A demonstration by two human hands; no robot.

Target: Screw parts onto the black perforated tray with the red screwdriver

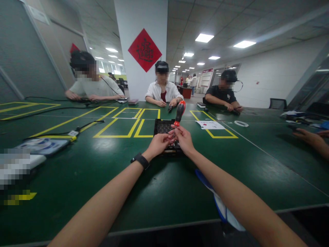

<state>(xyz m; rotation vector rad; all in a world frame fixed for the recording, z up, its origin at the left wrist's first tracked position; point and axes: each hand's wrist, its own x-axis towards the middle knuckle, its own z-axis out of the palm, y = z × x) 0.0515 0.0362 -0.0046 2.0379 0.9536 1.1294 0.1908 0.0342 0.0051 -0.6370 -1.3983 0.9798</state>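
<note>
Across an office with ceiling lights and a white pillar (123, 20), a green table (123, 181) marked with yellow tape outlines (131, 132) fills my view; three seated people work along its far edge, from 10 to 2 o'clock. At center, a red-and-black screwdriver (181, 111) stands nearly upright, handle up, above an open black case (163, 126). My right hand (184, 138) has its fingers closed on the shaft, below the handle. My left hand (161, 142), below a black wristband (140, 160), meets it from 8 o'clock, fingertips pinched together beside the shaft; what lies between them is too small to tell. A printed sheet (210, 125) lies at 2 o'clock, with a white ring (241, 124) beyond its right side. A blue-and-white item (221, 202) is at 5 o'clock, partly under my right forearm.
</note>
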